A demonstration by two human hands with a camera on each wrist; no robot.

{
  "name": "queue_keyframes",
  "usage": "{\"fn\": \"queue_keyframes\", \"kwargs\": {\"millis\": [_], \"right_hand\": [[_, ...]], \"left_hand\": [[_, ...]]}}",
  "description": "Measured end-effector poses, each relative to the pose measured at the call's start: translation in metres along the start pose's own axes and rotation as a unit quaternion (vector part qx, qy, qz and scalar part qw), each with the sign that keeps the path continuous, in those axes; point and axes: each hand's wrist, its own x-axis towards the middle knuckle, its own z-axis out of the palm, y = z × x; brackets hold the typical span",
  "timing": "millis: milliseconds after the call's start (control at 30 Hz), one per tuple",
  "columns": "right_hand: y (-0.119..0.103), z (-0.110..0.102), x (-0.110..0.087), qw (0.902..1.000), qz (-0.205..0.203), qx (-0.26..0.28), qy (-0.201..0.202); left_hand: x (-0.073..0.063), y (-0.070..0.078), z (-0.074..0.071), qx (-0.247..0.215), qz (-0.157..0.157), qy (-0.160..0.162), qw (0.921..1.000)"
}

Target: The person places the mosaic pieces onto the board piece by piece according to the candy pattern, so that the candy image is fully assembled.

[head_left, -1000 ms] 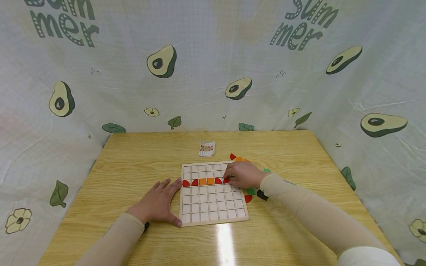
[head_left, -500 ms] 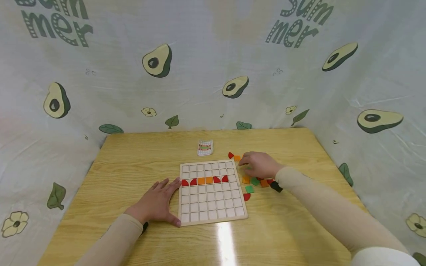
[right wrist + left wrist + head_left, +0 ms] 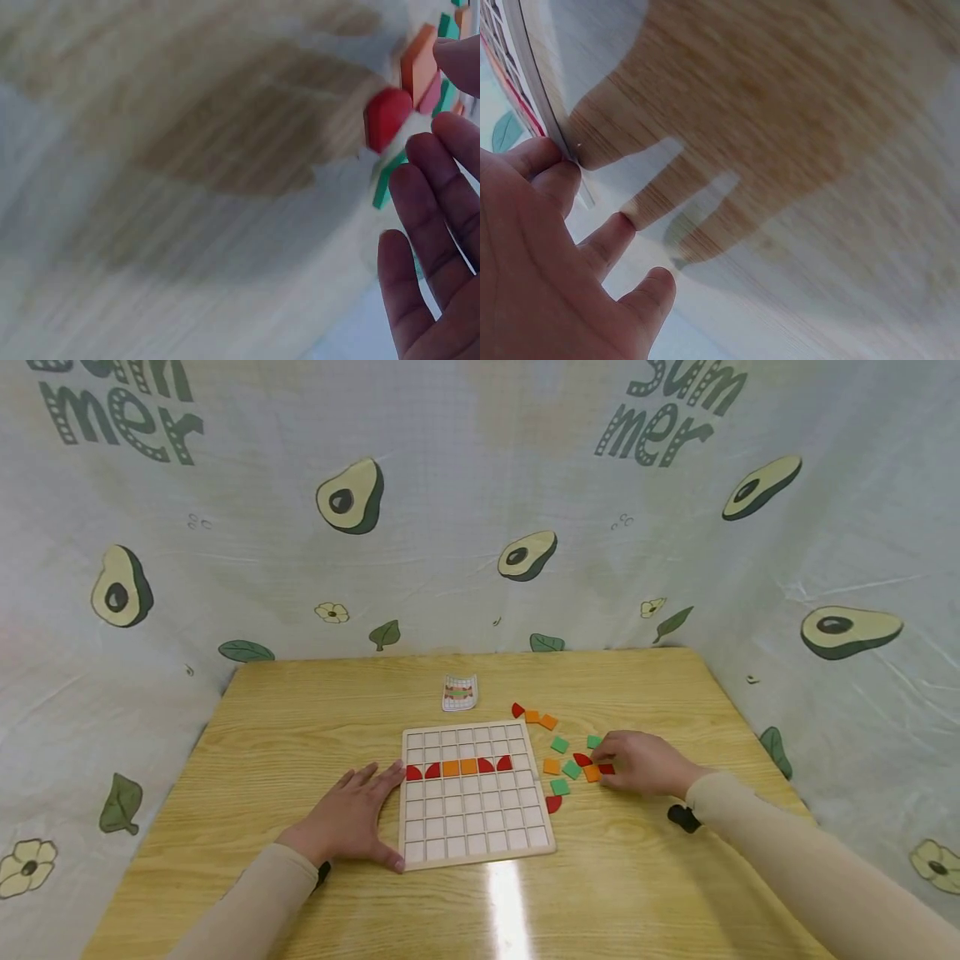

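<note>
My left hand (image 3: 345, 822) rests at the left edge of a wooden grid board (image 3: 480, 862), fingers spread, with thumb and fingertips against the rim. In the left wrist view its fingertips (image 3: 622, 223) touch the tabletop. One board row holds red quarter-circle tiles (image 3: 504, 763) at both ends and two orange square tiles (image 3: 460, 767) between them. Right of the board, my right hand (image 3: 647, 764) is low over loose tiles, its fingertips at a red quarter-circle tile (image 3: 606, 769). The right wrist view shows thumb and fingers apart, with a red tile (image 3: 388, 118) just beyond them.
Loose green square tiles (image 3: 560, 787), orange square tiles (image 3: 551, 767) and red quarter-circle tiles (image 3: 554, 804) lie along the board's right side. A small printed pattern card (image 3: 460, 692) lies behind the board. A patterned cloth (image 3: 435, 585) hangs behind the wooden table (image 3: 322, 710).
My right hand has left a red tile in the board's row, moved over the upper loose tiles, then farther right and nearer. The left hand has stayed at the board's edge.
</note>
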Motion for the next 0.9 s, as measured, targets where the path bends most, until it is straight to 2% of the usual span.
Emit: {"fn": "queue_keyframes", "kwargs": {"millis": [267, 633, 900], "right_hand": [[-0.0059, 0.0103, -0.0023, 0.9989, -0.024, -0.038, 0.012], [-0.0047, 0.0112, -0.0003, 0.9983, -0.04, -0.036, 0.021], [-0.0057, 0.0073, 0.0038, 0.998, -0.043, -0.03, 0.037]], "left_hand": [[-0.0006, 0.0015, -0.0023, 0.007, -0.011, -0.011, 0.9999], [-0.0003, 0.0, -0.0007, 0.006, -0.024, -0.019, 0.9995], [0.0008, -0.0028, 0.0053, 0.012, -0.028, -0.008, 0.9995]]}}
